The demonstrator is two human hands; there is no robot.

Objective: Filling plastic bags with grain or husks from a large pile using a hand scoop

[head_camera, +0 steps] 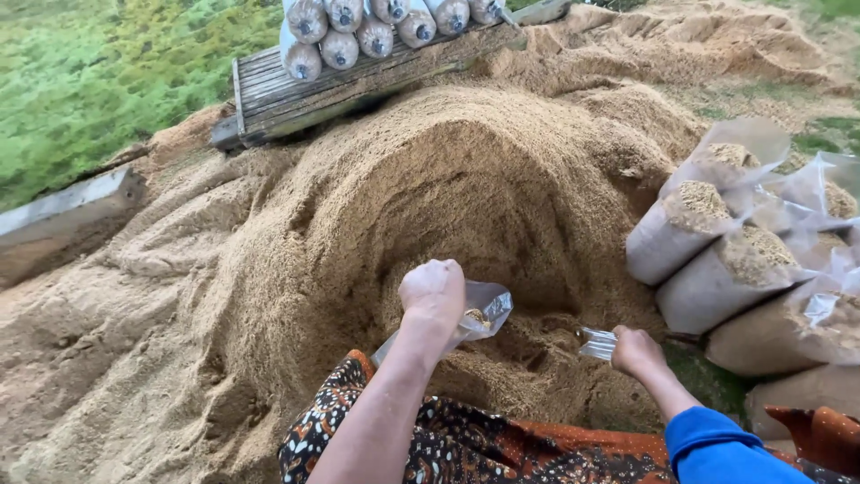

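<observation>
Sawdust (466, 179) is lying in a big brown heap, with a hollow dug into its front. Seen from the head camera, the left hand (434, 291) is making a tight fist around the top of a clear plastic bag (479, 315), which is hanging down by the hollow with only a little sawdust inside. The right hand (634, 351) is gripping a small clear scoop (597, 342) just above the heap. This looks like the filling step, barely begun. Next, the scoop probably needs to dig in and tip into the bag's open mouth. Filled bags (717, 260) are leaning together on the right. More stuffed bags (376, 27) are lying on a wooden pallet (296, 90) behind.
</observation>
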